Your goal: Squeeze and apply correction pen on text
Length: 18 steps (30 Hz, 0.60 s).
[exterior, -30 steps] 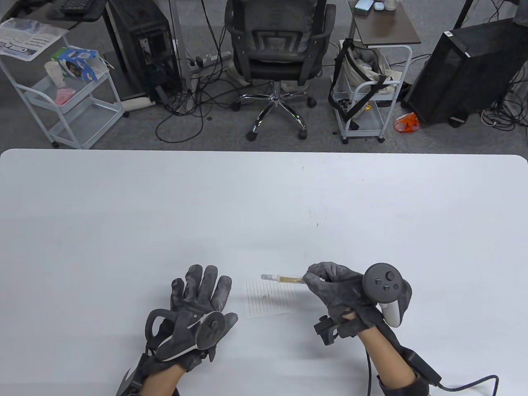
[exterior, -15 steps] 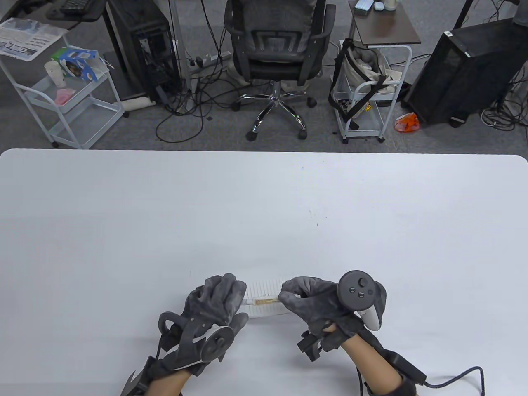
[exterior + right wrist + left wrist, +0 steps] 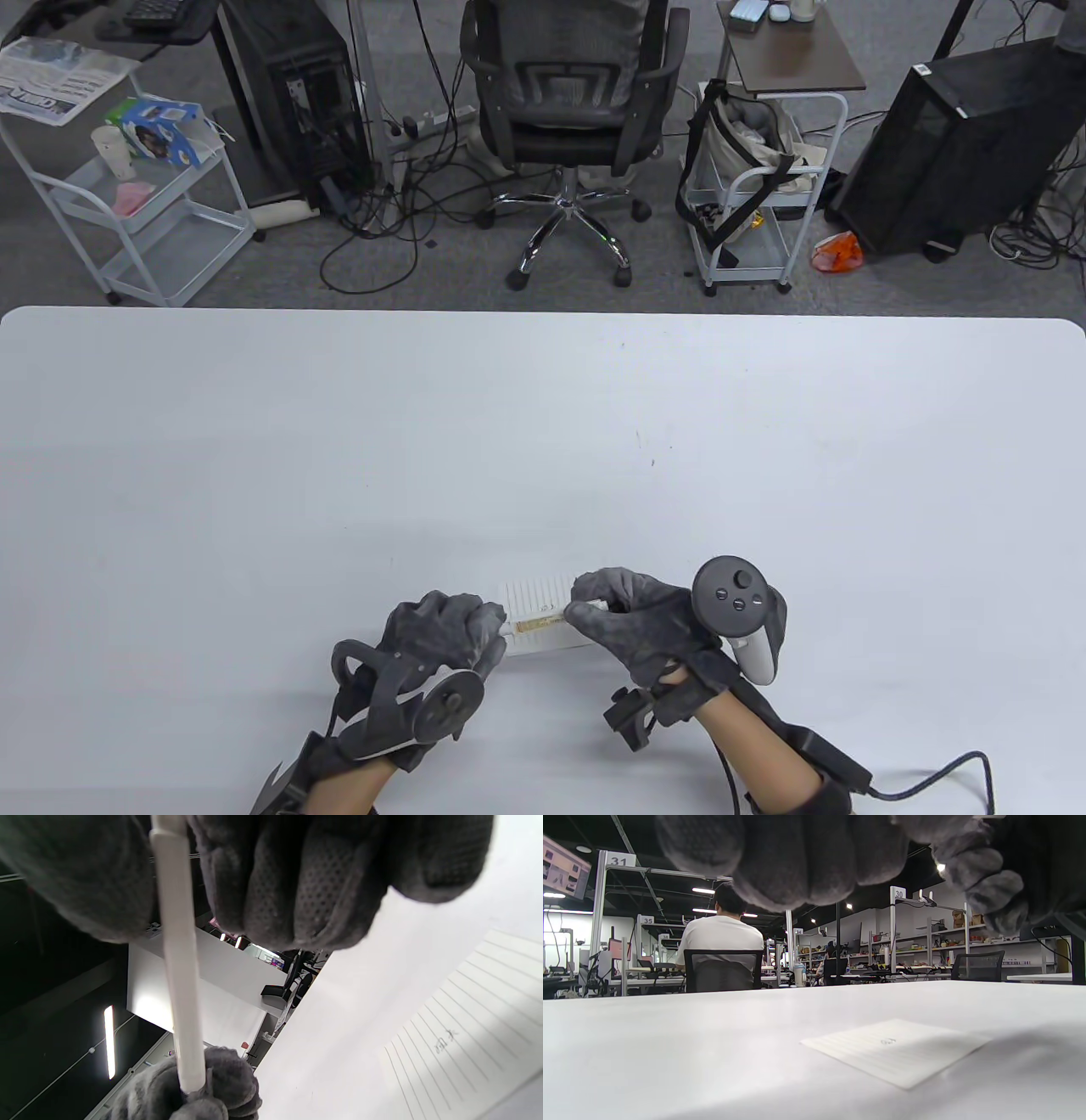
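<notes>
Table view shows the correction pen held in the air between two gloved hands, just above the lined paper on the white table. The pen lies sideways, its long way running from left to right. The right hand pinches the right end of the pen with curled fingers. The left hand has its fingers curled around the left end, where the cap most likely sits. Both hands touch the pen, so neither is nearer. The next move is probably to pull the cap off along the pen's long way, so the hands should pull straight apart, left and right.

Right wrist view shows what the table view cannot: the white pen barrel runs from the right hand's fingers down to the left hand's fingers, which are wrapped around its far end. It also shows the small written text on the paper's lines, close up.

Left wrist view shows the paper lying flat with the small mark near its middle, but the pen cannot be seen there, only the curled gloved fingers at the top.
</notes>
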Each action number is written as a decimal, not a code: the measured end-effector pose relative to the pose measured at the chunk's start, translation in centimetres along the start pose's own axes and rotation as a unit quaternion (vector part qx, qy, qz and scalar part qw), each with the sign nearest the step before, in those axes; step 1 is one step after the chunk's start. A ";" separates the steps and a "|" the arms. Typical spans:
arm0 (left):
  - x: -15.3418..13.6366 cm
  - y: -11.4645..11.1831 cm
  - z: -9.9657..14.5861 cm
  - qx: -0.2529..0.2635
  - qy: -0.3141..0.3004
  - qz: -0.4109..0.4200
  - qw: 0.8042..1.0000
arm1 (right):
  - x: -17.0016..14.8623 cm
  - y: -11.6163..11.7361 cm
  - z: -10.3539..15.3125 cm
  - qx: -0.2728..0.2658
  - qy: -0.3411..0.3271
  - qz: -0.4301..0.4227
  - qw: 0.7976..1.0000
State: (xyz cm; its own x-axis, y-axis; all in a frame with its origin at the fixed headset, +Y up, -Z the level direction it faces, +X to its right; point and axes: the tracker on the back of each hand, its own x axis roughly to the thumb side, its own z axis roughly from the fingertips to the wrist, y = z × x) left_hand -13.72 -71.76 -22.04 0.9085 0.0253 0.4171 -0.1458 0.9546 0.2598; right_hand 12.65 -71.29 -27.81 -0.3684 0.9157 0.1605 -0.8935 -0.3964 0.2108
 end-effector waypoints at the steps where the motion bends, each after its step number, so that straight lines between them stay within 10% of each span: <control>1: -0.1 0.0 0.0 -0.001 0.004 0.006 1.000 | -0.2 0.1 0.0 0.002 0.006 -0.006 1.000; 18: 1.5 0.3 -0.3 -0.003 -0.020 0.060 0.998 | -0.8 4.4 -0.5 0.037 0.045 -0.070 0.996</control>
State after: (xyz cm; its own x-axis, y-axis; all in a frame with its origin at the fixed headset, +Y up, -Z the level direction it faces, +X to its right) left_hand -12.33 -71.31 -21.56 0.8687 0.1274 0.4787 -0.2499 0.9471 0.2015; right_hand 8.84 -73.72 -27.46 -0.2667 0.9630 0.0380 -0.9173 -0.2657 0.2965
